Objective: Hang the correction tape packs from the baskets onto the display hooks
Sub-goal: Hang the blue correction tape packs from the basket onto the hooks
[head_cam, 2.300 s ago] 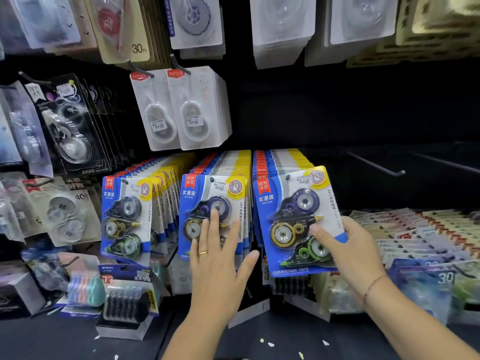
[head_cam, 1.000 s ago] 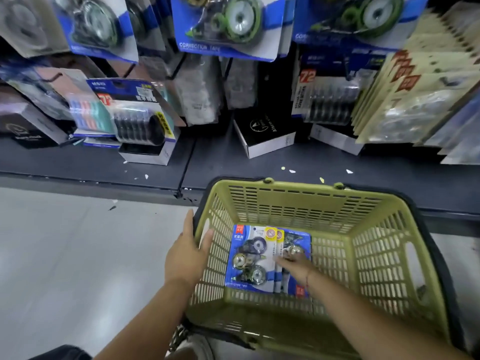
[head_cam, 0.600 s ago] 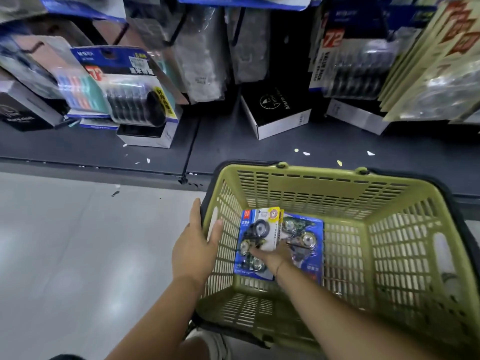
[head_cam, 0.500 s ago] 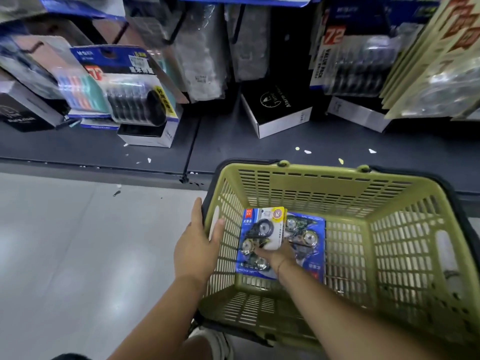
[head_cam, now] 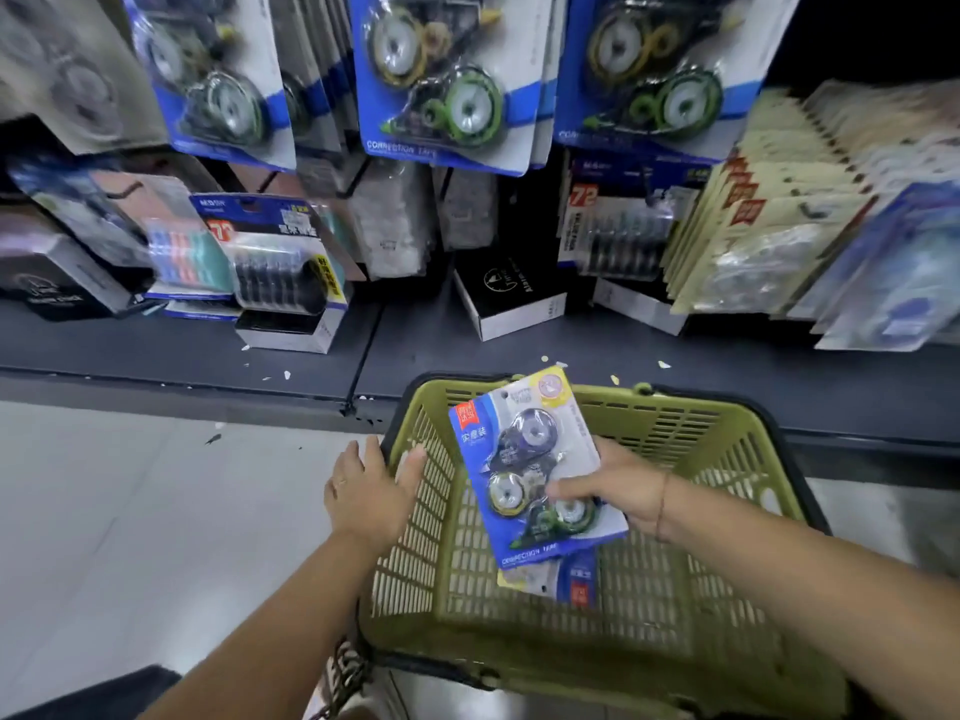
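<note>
R hand (head_cam: 618,491) grips correction tape pack (head_cam: 524,459) by its right edge, above the basket (head_cam: 675,423). L hand (head_cam: 363,491) rests flat on basket's left rim, fingers relaxed. Risk: one-sided grip lets pack tilt & drop onto 2nd pack (head_cam: 571,582) below. Hang-hole at far end may miss hook.

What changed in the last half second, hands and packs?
The right hand has lifted one correction tape pack up off the floor of the basket and now holds it tilted above the basket. A second pack stayed on the basket floor. The left hand stayed on the basket's left rim, and the basket stayed in front of the shelf.
</note>
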Demonstrator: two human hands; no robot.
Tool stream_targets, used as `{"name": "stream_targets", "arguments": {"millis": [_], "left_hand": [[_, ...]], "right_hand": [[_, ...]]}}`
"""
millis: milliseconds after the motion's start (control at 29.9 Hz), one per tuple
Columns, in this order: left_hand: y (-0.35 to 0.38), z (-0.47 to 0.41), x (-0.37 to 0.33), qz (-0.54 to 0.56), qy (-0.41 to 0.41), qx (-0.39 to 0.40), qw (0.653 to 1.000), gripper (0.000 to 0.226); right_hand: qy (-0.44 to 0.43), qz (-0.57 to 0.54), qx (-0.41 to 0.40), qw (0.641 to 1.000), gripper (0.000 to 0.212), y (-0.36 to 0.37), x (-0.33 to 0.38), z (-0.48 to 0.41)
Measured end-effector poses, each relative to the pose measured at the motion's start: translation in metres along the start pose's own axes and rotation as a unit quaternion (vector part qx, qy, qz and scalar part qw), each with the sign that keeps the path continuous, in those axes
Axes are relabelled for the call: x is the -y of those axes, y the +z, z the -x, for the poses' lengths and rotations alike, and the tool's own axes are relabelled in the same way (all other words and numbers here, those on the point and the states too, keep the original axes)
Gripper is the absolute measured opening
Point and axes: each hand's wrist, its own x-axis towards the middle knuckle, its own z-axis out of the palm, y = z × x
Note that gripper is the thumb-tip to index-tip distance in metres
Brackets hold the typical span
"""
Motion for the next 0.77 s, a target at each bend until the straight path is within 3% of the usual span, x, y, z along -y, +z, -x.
{"name": "stream_targets", "arguments": {"millis": [67, 134, 200, 267, 334, 401, 501, 601, 768], "left_hand": [[-0.017, 0.007, -0.031, 0.053, 0.031, 0.029, 0.998, 0.067], [-0.034, 0.026, -0.065, 0.232, 0.083, 0.092, 0.965, 0.060], [-0.048, 0.055, -0.099, 0.434, 0.088, 0.188, 0.877, 0.061], [-0.062, 0.078, -0.125, 0.575, 0.066, 0.258, 0.774, 0.065], [-0.081, 0.095, -0.146, 0.655, 0.094, 0.312, 0.682, 0.073], [-0.102, 0.103, -0.161, 0.689, 0.138, 0.339, 0.625, 0.077], [-0.126, 0.107, -0.180, 0.726, 0.137, 0.323, 0.592, 0.076], [-0.144, 0.105, -0.193, 0.723, 0.143, 0.306, 0.602, 0.067], [-0.150, 0.100, -0.199, 0.734, 0.157, 0.272, 0.602, 0.055]], "right_hand": [[-0.048, 0.039, 0.018, 0.998, 0.044, -0.013, 0.035, 0.030], [-0.088, 0.066, 0.019, 0.994, 0.039, -0.024, 0.065, 0.060], [-0.127, 0.073, -0.015, 0.989, 0.044, -0.032, 0.089, 0.084], [-0.171, 0.063, -0.074, 0.981, 0.065, -0.038, 0.111, 0.104], [-0.223, 0.035, -0.126, 0.966, 0.077, -0.041, 0.128, 0.119], [-0.275, 0.005, -0.148, 0.950, 0.075, -0.040, 0.143, 0.128], [-0.334, 0.010, -0.158, 0.929, 0.060, -0.038, 0.160, 0.135], [-0.359, 0.041, -0.163, 0.918, 0.050, -0.037, 0.174, 0.141], [-0.410, -0.004, -0.174, 0.895, 0.056, -0.039, 0.192, 0.148]]}}
